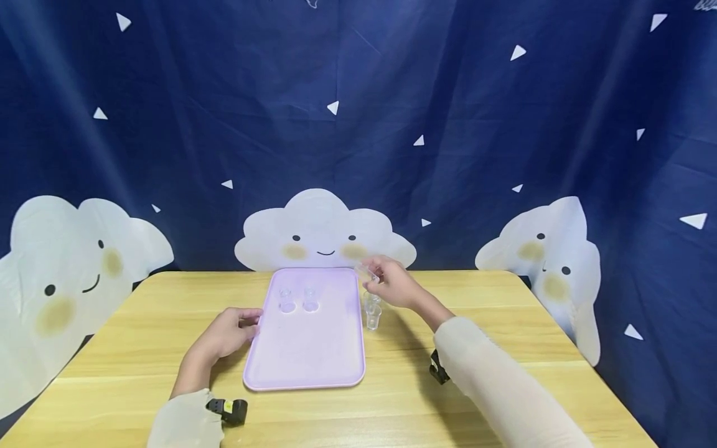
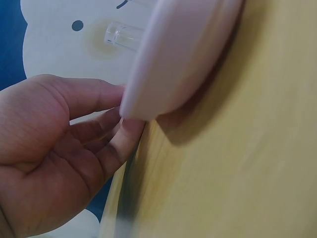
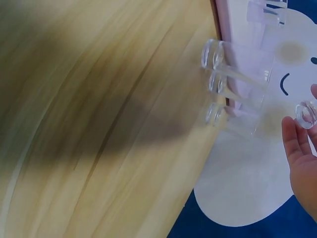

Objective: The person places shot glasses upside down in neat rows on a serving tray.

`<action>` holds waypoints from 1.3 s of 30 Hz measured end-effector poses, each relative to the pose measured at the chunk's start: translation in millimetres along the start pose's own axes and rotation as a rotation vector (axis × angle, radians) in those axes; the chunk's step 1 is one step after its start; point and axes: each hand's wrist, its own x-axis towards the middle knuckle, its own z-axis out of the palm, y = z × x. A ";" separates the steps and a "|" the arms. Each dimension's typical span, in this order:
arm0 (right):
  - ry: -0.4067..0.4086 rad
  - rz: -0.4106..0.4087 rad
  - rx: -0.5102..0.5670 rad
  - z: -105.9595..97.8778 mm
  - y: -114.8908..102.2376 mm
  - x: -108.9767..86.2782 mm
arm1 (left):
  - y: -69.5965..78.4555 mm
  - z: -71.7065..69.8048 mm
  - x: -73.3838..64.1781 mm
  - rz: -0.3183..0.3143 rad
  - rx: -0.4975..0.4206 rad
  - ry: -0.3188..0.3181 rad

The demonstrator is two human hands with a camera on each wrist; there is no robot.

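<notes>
A lilac tray (image 1: 305,354) lies on the table, and my left hand (image 1: 226,333) pinches its left edge. In the left wrist view the thumb is at the rim of the tray (image 2: 168,59) and the fingers are beneath. Two small clear cups, one left (image 1: 287,301) and one right (image 1: 310,300), stand on the tray's far half. Beyond its right edge, my right hand (image 1: 398,286) holds another clear cup (image 1: 365,272) in its fingertips, tilted above the table. Below that hand, three clear cups stand in a row beside the tray, the nearest cup (image 1: 373,318) fully visible.
The wooden table (image 1: 476,398) extends on both sides of the tray. A dark blue curtain (image 1: 381,124) with white clouds and triangles hangs behind the table. Each wrist wears a small black camera, such as the left camera (image 1: 229,410).
</notes>
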 end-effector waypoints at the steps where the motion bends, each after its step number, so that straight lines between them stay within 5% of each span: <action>1: 0.000 0.010 0.015 0.9 -1.0 0.9 | -0.3 0.1 0.2 -0.001 -0.002 0.000; 39: -0.033 0.043 0.018 29.8 -15.1 29.0 | -1.4 0.5 1.6 0.004 -0.004 0.000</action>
